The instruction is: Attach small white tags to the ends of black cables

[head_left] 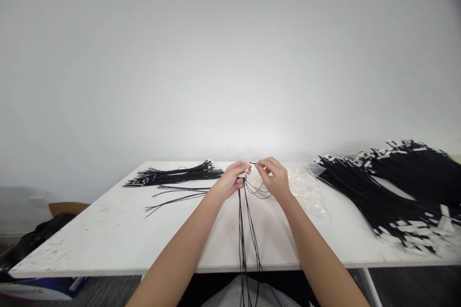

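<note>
Clasping white piece (242,175) in curled left hand (234,180), seemingly for steadiness; pinching black wire (252,163) between right hand's (275,177) closed fingertips, likely for control.

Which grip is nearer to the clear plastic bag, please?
Right. The right grip is just left of the clear plastic bag; the left grip is farther left of it.

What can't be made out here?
Head view:
White piece: partly hidden by the left hand.
Hanging black wires: lower ends cut off by the bottom edge.
Wire tip by the right hand: too small.
Large cable pile: cut off by the right edge.
Clear bag: contents blurred.
</note>
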Tool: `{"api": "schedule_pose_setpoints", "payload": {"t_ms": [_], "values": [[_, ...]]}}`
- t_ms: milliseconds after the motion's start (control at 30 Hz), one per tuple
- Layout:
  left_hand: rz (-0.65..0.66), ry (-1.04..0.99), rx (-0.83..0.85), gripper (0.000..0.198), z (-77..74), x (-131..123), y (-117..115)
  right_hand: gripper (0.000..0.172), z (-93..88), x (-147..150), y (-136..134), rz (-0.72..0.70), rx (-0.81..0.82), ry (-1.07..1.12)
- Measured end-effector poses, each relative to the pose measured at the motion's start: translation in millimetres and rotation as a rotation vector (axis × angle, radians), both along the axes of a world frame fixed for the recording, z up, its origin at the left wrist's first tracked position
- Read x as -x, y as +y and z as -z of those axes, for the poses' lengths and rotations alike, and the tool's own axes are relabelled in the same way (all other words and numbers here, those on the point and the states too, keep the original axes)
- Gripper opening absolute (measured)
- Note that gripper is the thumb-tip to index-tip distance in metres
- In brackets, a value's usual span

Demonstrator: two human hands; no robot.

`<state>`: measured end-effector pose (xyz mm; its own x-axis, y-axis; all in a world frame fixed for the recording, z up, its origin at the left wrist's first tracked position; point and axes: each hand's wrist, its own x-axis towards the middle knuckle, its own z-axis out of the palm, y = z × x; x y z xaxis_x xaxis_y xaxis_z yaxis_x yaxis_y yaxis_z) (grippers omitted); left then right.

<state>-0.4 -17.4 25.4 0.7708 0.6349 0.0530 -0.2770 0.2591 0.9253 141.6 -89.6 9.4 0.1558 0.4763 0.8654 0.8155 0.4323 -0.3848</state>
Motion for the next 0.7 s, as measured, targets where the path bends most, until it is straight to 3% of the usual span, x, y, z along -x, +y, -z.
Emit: {"api": "schedule_pose_setpoints", "payload": {"t_ms": [433, 700], "values": [[0.056, -0.011, 0.0, 0.03, -0.5, 1.0, 0.0, 0.013, 2.4, 1.4, 1.1, 0.007, -0.031, -0.021], [0.0, -0.011, 0.051, 0.03, 1.0, -2.8, 0.1, 0.015, 5.5, -1.1, 4.6, 0.195, -0.178, -0.191]]}}
